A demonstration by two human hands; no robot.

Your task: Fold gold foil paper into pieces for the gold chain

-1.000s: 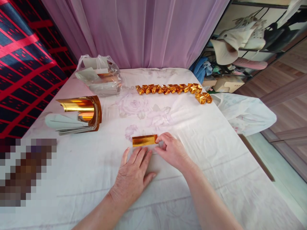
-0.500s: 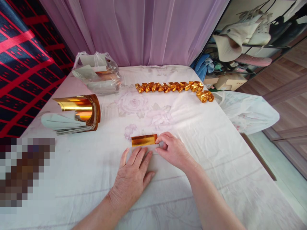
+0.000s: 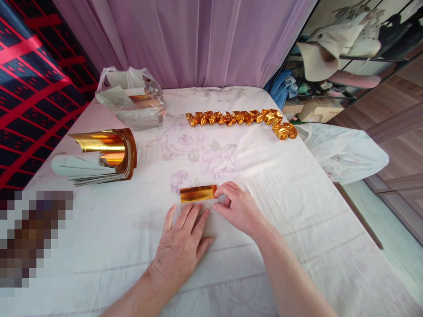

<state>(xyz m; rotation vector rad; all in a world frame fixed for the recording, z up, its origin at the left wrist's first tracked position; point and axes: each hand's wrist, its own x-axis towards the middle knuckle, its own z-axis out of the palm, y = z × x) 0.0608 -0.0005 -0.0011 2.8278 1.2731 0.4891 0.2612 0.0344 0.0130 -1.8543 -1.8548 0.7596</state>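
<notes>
A folded strip of gold foil paper (image 3: 197,193) lies on the white flowered cloth (image 3: 264,185) near the front middle. My right hand (image 3: 239,208) pinches the strip's right end between thumb and fingers. My left hand (image 3: 183,244) lies flat on the cloth just below the strip, fingers spread and pointing up toward it, holding nothing. A row of several folded gold paper pieces (image 3: 239,119) runs across the far part of the cloth, bending down at its right end.
A curled stack of gold foil sheets (image 3: 105,154) sits at the left. Behind it stands a clear plastic bag with more paper (image 3: 132,99). A purple curtain hangs at the back. A shelf with hats (image 3: 333,53) stands at the right. The cloth's right edge drops to a wooden floor.
Both hands and the gold strip stay as they were. Only the camera view has shifted slightly.
</notes>
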